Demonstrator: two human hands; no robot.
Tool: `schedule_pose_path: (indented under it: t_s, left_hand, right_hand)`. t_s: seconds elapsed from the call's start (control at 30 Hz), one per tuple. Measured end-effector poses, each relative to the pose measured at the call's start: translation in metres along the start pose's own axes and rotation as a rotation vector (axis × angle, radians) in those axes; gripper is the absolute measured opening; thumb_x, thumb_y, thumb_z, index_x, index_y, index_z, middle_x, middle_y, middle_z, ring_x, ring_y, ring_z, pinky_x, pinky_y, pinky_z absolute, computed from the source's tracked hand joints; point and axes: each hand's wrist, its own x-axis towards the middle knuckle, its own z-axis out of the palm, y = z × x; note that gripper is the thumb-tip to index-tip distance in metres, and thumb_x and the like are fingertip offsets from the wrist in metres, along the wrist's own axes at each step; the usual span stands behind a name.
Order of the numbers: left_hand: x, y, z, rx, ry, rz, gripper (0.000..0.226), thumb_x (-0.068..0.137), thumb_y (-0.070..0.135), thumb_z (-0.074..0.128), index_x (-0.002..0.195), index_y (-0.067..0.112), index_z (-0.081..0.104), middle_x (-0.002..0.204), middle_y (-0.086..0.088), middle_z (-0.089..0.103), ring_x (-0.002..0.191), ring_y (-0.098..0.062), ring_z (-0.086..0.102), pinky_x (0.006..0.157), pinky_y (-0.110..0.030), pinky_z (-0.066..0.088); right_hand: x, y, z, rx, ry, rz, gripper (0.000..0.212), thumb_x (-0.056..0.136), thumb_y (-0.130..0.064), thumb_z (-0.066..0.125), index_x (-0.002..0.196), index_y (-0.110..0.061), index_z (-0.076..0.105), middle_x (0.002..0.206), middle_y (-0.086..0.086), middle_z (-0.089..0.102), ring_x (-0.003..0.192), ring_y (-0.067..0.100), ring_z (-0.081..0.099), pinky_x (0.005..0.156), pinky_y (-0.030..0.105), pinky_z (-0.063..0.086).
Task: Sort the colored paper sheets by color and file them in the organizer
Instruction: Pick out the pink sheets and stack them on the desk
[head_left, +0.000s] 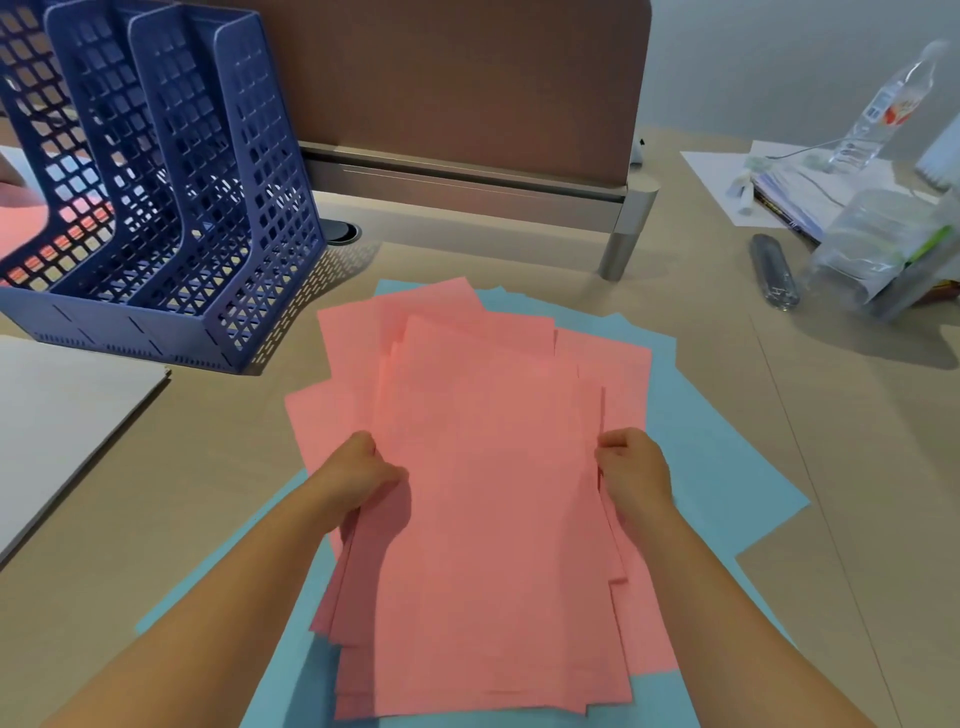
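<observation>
A loose, fanned stack of pink sheets (488, 467) lies in front of me on top of several light blue sheets (717, 457) spread on the desk. My left hand (363, 478) grips the stack's left edge and my right hand (631, 467) grips its right edge, thumbs on top. The blue mesh organizer (218, 171) with three upright slots stands at the back left. Pink paper (31, 223) shows through the grid of its leftmost slot.
A white board or folder (62, 415) lies at the left edge. A brown partition panel (457, 78) and its metal leg (623, 234) close off the back. At the right are a water bottle (883, 109), papers, a clear plastic bag (872, 244) and a dark pen case (774, 270).
</observation>
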Motion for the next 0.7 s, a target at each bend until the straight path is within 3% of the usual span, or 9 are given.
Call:
schedule_pose_path:
  t_s: [0.1, 0.17, 0.23, 0.4, 0.5, 0.63, 0.7]
  left_hand:
    - [0.0, 0.003, 0.005, 0.104, 0.229, -0.001, 0.046, 0.083, 0.016, 0.065, 0.121, 0.004, 0.043, 0.117, -0.015, 0.054, 0.11, -0.033, 0.052, 0.089, -0.036, 0.041]
    - [-0.004, 0.003, 0.007, 0.259, 0.379, -0.012, 0.056, 0.082, 0.022, 0.065, 0.13, 0.005, 0.042, 0.133, -0.017, 0.046, 0.124, -0.035, 0.042, 0.099, -0.037, 0.036]
    - [-0.006, 0.005, 0.008, 0.298, 0.427, -0.051, 0.061, 0.083, 0.026, 0.065, 0.134, 0.005, 0.039, 0.138, -0.02, 0.039, 0.129, -0.037, 0.035, 0.102, -0.04, 0.033]
    - [0.002, 0.008, 0.01, 0.136, 0.42, -0.032, 0.071, 0.082, 0.029, 0.066, 0.139, 0.005, 0.032, 0.143, -0.015, 0.039, 0.134, -0.036, 0.03, 0.106, -0.04, 0.028]
    - [0.001, 0.008, 0.007, 0.073, 0.386, -0.003, 0.072, 0.083, 0.027, 0.066, 0.141, 0.008, 0.029, 0.144, -0.013, 0.038, 0.136, -0.035, 0.025, 0.107, -0.042, 0.028]
    - [0.006, 0.002, 0.003, -0.192, 0.308, 0.051, 0.072, 0.082, 0.014, 0.067, 0.14, 0.007, 0.027, 0.144, -0.013, 0.037, 0.134, -0.029, 0.033, 0.11, -0.041, 0.031]
    - [0.007, 0.004, -0.001, -0.337, 0.307, 0.021, 0.069, 0.082, 0.006, 0.066, 0.139, 0.004, 0.027, 0.142, -0.015, 0.037, 0.131, -0.028, 0.039, 0.103, -0.038, 0.036]
  right_hand:
    - [0.003, 0.001, -0.008, -0.148, 0.118, 0.023, 0.034, 0.088, -0.012, 0.051, 0.121, -0.012, 0.053, 0.127, 0.008, 0.055, 0.117, 0.03, 0.049, 0.097, 0.037, 0.038]
    - [0.006, 0.001, -0.013, -0.157, 0.15, 0.063, 0.039, 0.087, -0.013, 0.053, 0.126, -0.011, 0.049, 0.131, 0.01, 0.051, 0.121, 0.031, 0.045, 0.096, 0.036, 0.037]
    - [0.01, 0.001, -0.014, -0.089, 0.137, 0.081, 0.043, 0.087, -0.013, 0.054, 0.128, -0.009, 0.046, 0.132, 0.013, 0.05, 0.122, 0.033, 0.044, 0.097, 0.037, 0.037]
    - [0.016, -0.008, -0.01, 0.108, 0.032, 0.085, 0.049, 0.086, -0.009, 0.056, 0.132, -0.005, 0.04, 0.138, 0.015, 0.04, 0.117, 0.03, 0.048, 0.085, 0.029, 0.037]
    - [0.016, -0.016, 0.003, 0.141, -0.058, 0.051, 0.051, 0.087, -0.008, 0.056, 0.134, -0.004, 0.038, 0.142, 0.014, 0.036, 0.123, 0.028, 0.044, 0.091, 0.03, 0.037]
    - [0.012, -0.03, 0.025, 0.196, -0.182, 0.003, 0.05, 0.084, -0.005, 0.058, 0.13, -0.002, 0.041, 0.117, 0.011, 0.053, 0.099, 0.023, 0.053, 0.089, 0.035, 0.044]
    - [0.01, -0.037, 0.032, 0.238, -0.255, -0.012, 0.059, 0.079, -0.01, 0.06, 0.135, -0.011, 0.04, 0.117, 0.008, 0.059, 0.103, 0.027, 0.059, 0.096, 0.04, 0.048]
